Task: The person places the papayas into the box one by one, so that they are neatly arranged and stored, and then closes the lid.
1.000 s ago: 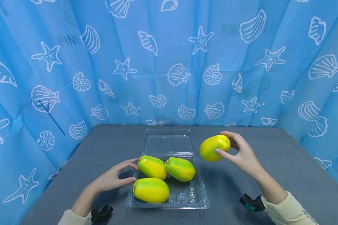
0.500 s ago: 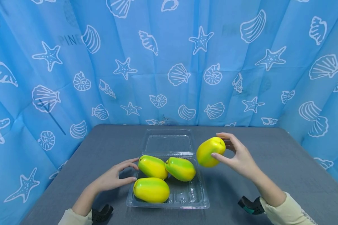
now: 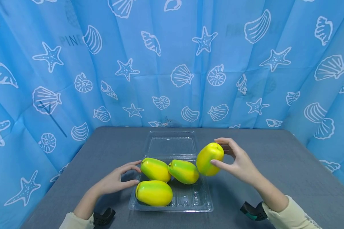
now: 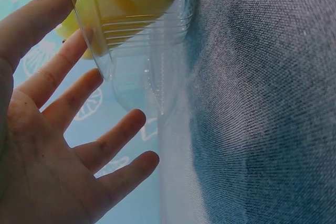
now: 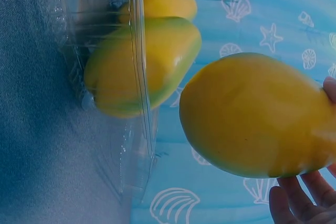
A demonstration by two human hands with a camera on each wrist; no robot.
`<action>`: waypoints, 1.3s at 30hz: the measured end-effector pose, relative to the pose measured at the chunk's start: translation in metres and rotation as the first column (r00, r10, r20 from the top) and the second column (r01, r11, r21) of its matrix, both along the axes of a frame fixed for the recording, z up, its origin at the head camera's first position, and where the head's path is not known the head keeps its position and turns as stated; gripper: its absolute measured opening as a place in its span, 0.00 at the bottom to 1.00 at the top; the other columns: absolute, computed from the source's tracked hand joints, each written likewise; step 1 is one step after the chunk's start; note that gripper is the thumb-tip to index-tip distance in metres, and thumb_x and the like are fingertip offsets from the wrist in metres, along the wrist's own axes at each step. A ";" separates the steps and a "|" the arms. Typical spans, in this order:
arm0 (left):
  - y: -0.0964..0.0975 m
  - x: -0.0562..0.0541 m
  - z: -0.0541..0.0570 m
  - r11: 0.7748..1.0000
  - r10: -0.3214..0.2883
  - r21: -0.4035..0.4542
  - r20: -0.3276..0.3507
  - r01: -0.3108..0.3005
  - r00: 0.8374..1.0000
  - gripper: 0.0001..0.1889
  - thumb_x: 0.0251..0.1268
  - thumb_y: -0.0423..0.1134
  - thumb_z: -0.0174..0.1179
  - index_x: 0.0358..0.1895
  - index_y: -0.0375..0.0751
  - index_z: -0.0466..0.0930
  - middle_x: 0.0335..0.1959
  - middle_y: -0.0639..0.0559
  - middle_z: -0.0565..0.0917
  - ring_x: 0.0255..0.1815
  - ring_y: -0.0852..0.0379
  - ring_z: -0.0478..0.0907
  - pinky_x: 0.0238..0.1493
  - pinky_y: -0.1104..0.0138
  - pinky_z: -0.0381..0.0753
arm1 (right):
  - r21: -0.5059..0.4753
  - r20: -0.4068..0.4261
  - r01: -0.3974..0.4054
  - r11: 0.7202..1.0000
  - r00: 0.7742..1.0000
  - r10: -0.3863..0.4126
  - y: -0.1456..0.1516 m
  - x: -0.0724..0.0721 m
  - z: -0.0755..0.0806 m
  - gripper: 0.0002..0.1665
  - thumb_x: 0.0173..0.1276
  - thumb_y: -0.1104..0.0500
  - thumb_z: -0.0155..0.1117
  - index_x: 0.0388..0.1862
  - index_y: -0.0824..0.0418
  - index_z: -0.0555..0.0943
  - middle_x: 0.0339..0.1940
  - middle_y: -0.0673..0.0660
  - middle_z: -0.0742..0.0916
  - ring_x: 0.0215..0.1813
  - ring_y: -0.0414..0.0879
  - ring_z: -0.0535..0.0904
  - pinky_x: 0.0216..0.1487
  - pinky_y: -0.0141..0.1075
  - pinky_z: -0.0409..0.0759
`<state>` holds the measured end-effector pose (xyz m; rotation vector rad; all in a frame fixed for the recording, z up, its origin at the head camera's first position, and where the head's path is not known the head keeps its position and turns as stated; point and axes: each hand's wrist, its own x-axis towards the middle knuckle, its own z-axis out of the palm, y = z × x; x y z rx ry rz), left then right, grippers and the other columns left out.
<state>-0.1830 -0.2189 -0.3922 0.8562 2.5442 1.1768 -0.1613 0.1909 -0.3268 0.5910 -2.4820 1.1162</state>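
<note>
1. Blue curtain (image 3: 172, 47) w/ white sea-life prints at back; gray tabletop (image 3: 114, 143) in front.
2. Clear box (image 3: 186, 210) sits on it, lid (image 3: 172, 144) folded back. Inside, 3 fruits, yellow-green: back-L fruit (image 3: 154, 170), back-R fruit (image 3: 184, 172), front fruit (image 3: 154, 193).
3. R hand (image 3: 239, 162): thumb + fingers round held fruit (image 3: 207, 160), i.e. no. 4, up off tabletop near box's R side, just apart from back-R fruit per R wrist cam.
4. L hand (image 3: 114, 181): fingers spread wide, gripping nothing, at box's L edge; can't tell if touching.
5. Chg vs 1 s ago: held fruit came L, a bit lower, & turned; L hand + other 3 same pos.
6. Meaning (my read): held fruit's closer to box, not set down yet; bare space, front R.
</note>
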 end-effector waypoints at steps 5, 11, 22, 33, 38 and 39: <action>0.000 0.000 0.000 1.000 -0.001 0.000 -0.001 0.001 1.000 0.15 0.66 0.43 0.56 0.53 0.46 0.73 0.71 0.39 0.61 0.71 0.31 0.55 0.59 0.32 0.60 | -0.001 0.013 -0.025 1.000 1.000 0.025 -0.003 0.001 0.000 0.34 0.53 0.60 0.72 0.57 0.60 0.68 0.53 0.55 0.79 0.49 0.27 0.72 0.50 0.19 0.75; 0.000 -0.001 -0.001 1.000 0.005 -0.007 0.005 -0.005 1.000 0.15 0.65 0.44 0.56 0.53 0.47 0.73 0.71 0.39 0.61 0.71 0.31 0.55 0.60 0.32 0.60 | -0.008 0.007 -0.056 0.998 0.998 0.056 -0.008 0.003 -0.002 0.33 0.52 0.61 0.73 0.56 0.62 0.69 0.52 0.54 0.79 0.49 0.27 0.72 0.49 0.23 0.78; -0.002 -0.002 -0.003 1.000 0.024 -0.005 0.016 -0.023 1.000 0.16 0.65 0.45 0.57 0.53 0.47 0.73 0.72 0.41 0.61 0.71 0.33 0.55 0.61 0.32 0.59 | -0.019 0.009 -0.126 0.992 0.992 0.126 -0.018 0.006 -0.005 0.31 0.52 0.61 0.73 0.54 0.63 0.69 0.50 0.54 0.80 0.47 0.31 0.74 0.47 0.28 0.80; 0.000 -0.001 -0.002 1.000 0.028 -0.002 0.026 -0.028 0.999 0.15 0.65 0.44 0.56 0.53 0.48 0.74 0.72 0.40 0.60 0.72 0.33 0.54 0.61 0.32 0.58 | -0.005 0.027 -0.186 0.982 0.982 0.186 -0.027 0.009 -0.006 0.29 0.54 0.59 0.72 0.52 0.60 0.70 0.47 0.55 0.81 0.45 0.34 0.75 0.47 0.29 0.81; 0.000 0.000 -0.001 1.000 0.024 -0.007 0.015 -0.024 1.000 0.14 0.65 0.44 0.57 0.53 0.48 0.74 0.72 0.40 0.61 0.71 0.32 0.54 0.60 0.32 0.59 | 0.002 0.039 -0.210 0.978 0.977 0.210 -0.029 0.010 -0.007 0.28 0.54 0.58 0.72 0.52 0.60 0.70 0.47 0.54 0.81 0.45 0.35 0.76 0.47 0.31 0.81; 0.001 0.000 0.000 1.000 0.024 -0.008 0.015 -0.024 1.000 0.14 0.65 0.44 0.57 0.53 0.49 0.74 0.72 0.40 0.61 0.71 0.32 0.54 0.60 0.32 0.59 | 0.005 0.040 -0.214 0.977 0.976 0.213 -0.030 0.010 -0.007 0.29 0.54 0.58 0.72 0.52 0.60 0.70 0.47 0.54 0.81 0.45 0.35 0.76 0.46 0.31 0.82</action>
